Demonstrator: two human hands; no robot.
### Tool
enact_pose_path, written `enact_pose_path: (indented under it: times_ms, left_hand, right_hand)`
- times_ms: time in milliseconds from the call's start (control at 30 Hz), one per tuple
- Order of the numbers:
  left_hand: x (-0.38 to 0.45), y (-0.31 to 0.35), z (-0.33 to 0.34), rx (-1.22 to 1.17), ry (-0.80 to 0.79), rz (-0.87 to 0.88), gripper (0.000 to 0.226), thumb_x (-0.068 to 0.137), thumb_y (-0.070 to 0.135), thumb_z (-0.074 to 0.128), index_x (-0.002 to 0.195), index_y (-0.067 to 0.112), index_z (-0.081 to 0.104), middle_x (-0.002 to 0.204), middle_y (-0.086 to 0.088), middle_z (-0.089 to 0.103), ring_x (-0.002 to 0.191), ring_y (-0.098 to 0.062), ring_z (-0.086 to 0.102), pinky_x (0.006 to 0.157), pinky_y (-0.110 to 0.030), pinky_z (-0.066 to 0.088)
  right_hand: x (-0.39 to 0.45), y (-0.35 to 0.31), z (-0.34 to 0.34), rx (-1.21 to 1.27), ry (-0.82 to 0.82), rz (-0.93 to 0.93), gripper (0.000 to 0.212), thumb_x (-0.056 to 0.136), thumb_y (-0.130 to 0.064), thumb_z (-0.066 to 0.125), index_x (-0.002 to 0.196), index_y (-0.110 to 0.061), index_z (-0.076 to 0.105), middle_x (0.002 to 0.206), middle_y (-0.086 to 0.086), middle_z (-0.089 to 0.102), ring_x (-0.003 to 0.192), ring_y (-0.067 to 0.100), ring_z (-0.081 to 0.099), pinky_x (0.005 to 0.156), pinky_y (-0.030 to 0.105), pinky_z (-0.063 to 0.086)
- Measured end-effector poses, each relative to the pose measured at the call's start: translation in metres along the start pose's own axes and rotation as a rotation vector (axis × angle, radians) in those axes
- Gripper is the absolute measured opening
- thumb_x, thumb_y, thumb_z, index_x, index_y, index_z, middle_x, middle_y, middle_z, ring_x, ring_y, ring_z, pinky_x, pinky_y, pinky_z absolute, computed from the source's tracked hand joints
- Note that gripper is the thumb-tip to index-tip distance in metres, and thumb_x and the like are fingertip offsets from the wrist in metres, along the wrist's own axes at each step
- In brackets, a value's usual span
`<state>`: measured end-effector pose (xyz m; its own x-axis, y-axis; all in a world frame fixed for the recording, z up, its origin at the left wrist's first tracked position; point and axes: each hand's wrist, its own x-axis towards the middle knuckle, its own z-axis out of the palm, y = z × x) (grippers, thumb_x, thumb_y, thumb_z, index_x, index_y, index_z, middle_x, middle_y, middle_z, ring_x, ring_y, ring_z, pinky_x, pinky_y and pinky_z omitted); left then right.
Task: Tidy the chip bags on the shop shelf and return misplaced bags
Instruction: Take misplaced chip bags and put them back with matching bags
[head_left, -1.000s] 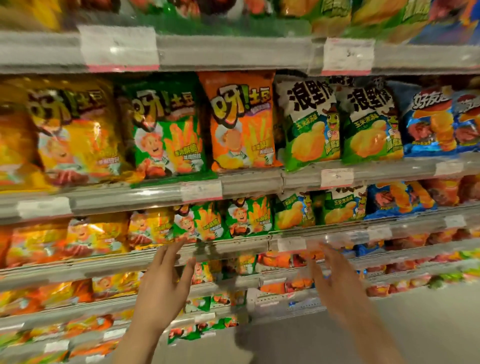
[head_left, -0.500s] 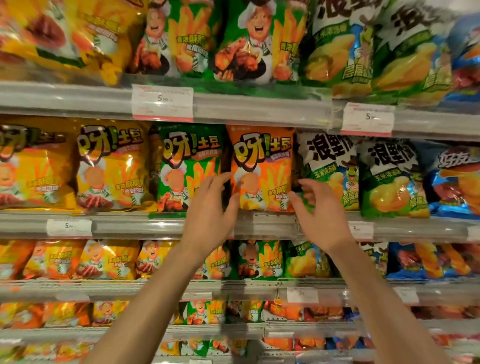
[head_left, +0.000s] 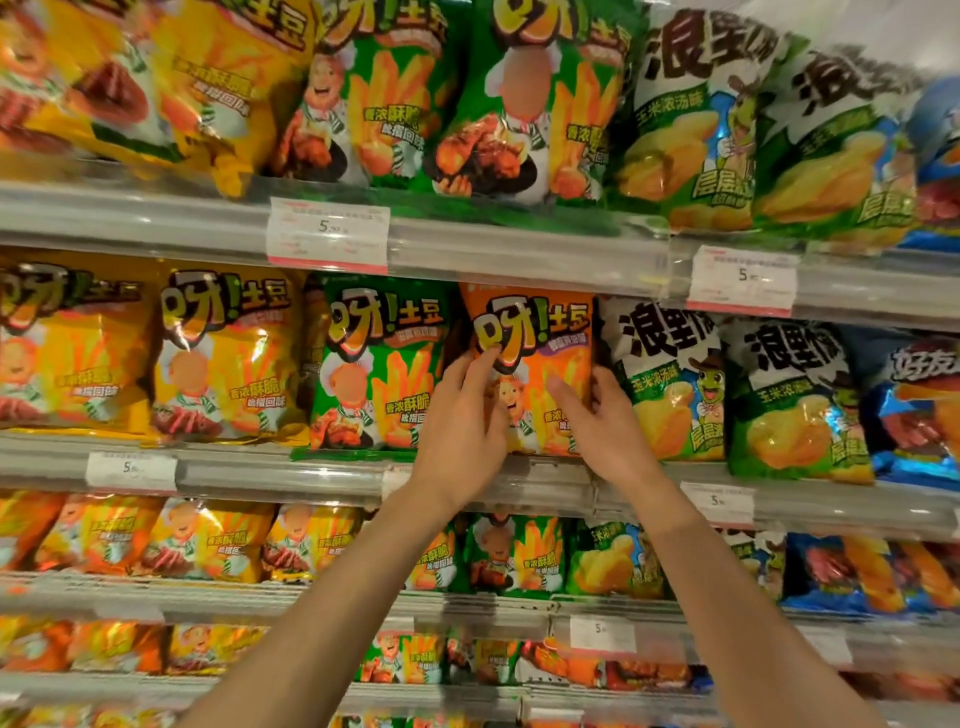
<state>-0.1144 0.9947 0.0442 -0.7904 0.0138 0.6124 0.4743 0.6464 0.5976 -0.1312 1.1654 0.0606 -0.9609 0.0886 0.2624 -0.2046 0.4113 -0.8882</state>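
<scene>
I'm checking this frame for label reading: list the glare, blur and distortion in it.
Head view: glare streaks the clear shelf rail and foil bags; the orange bag between the left hand and right hand is fairly sharp; edges and corners smear; wide-angle bends the shelves; price tags mostly unreadable.

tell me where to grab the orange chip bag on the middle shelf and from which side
Take the orange chip bag by its two vertical side edges, coming straight from the front, as the left hand and right hand are placed. It stands upright, wedged between the green bag and the white-and-green bag, so only its face and edges show.
</scene>
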Motion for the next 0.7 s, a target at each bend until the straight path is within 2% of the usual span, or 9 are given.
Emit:
enact_pose_path:
  times_ms: [33,100,233,333,433,500,567,633,700]
  left_hand:
    - [0.001,0.001,-0.001,-0.025,0.004,0.006,0.055,0.099,0.018,0.056,0.150,0.019,0.036,0.149,-0.005,0.042,0.136,-0.019,0.040,0.110,-0.027,0.033]
    - [0.002,0.003,-0.002,-0.081,0.006,-0.001,0.056,0.098,0.020,0.058,0.150,0.020,0.036,0.145,-0.003,0.045,0.134,-0.014,0.040,0.108,-0.023,0.031]
    - [0.006,0.002,-0.004,-0.154,-0.020,-0.052,0.060,0.100,0.037,0.054,0.153,0.026,0.029,0.146,-0.002,0.041,0.135,-0.011,0.037,0.108,-0.026,0.033]
    - [0.011,0.002,-0.008,-0.194,-0.054,-0.099,0.062,0.100,0.036,0.054,0.154,0.031,0.023,0.151,0.001,0.036,0.139,-0.011,0.034,0.107,-0.026,0.032]
    - [0.015,0.003,-0.012,-0.299,-0.075,-0.134,0.065,0.097,0.043,0.055,0.153,0.039,0.022,0.151,0.007,0.038,0.139,-0.011,0.039,0.113,-0.041,0.039]
    - [0.014,0.008,-0.015,-0.347,-0.096,-0.154,0.067,0.096,0.048,0.056,0.152,0.041,0.021,0.149,0.012,0.042,0.134,-0.004,0.043,0.109,-0.039,0.043]
    - [0.012,0.016,-0.018,-0.371,-0.133,-0.187,0.071,0.096,0.051,0.055,0.155,0.037,0.017,0.135,0.019,0.052,0.115,0.011,0.052,0.097,-0.026,0.049]
    - [0.010,0.025,-0.022,-0.395,-0.163,-0.236,0.073,0.096,0.054,0.053,0.156,0.037,0.014,0.108,0.026,0.055,0.085,0.006,0.064,0.075,-0.028,0.056]
    - [0.009,0.031,-0.026,-0.426,-0.171,-0.252,0.073,0.095,0.055,0.053,0.155,0.039,0.015,0.099,0.030,0.054,0.077,0.012,0.062,0.074,-0.026,0.057]
  right_hand:
    - [0.001,-0.001,-0.004,0.011,0.000,0.000,0.031,0.097,-0.047,0.058,0.120,-0.028,0.051,0.104,-0.021,0.063,0.091,-0.004,0.063,0.079,0.022,0.054]
    - [0.003,-0.002,-0.009,0.031,-0.004,0.005,0.029,0.097,-0.045,0.060,0.121,-0.031,0.051,0.105,-0.021,0.061,0.091,-0.008,0.060,0.077,0.018,0.050]
    - [0.005,-0.005,-0.009,0.056,-0.004,0.018,0.046,0.096,-0.047,0.061,0.133,-0.023,0.052,0.117,-0.008,0.066,0.101,0.005,0.066,0.084,0.026,0.055]
    - [0.004,-0.013,-0.010,0.076,0.011,0.018,0.053,0.096,-0.047,0.061,0.139,-0.018,0.049,0.122,-0.003,0.064,0.104,0.011,0.066,0.087,0.030,0.056]
    - [0.000,-0.018,-0.014,0.095,0.011,0.011,0.050,0.096,-0.047,0.060,0.136,-0.019,0.049,0.110,-0.009,0.063,0.092,-0.001,0.062,0.074,0.020,0.052]
    - [-0.003,-0.017,-0.018,0.094,0.027,0.021,0.043,0.097,-0.048,0.058,0.129,-0.020,0.053,0.104,-0.013,0.064,0.088,-0.005,0.061,0.074,0.019,0.051]
    - [-0.007,-0.022,-0.022,0.085,0.033,0.019,0.028,0.099,-0.047,0.055,0.116,-0.025,0.055,0.098,-0.018,0.062,0.080,-0.009,0.057,0.070,0.013,0.046]
    - [-0.007,-0.027,-0.027,0.093,0.021,0.012,0.020,0.100,-0.047,0.052,0.110,-0.029,0.052,0.096,-0.019,0.059,0.078,-0.011,0.053,0.067,0.011,0.042]
    - [-0.009,-0.032,-0.032,0.087,0.012,0.009,0.019,0.101,-0.047,0.052,0.108,-0.030,0.051,0.093,-0.021,0.056,0.078,-0.011,0.051,0.066,0.008,0.039]
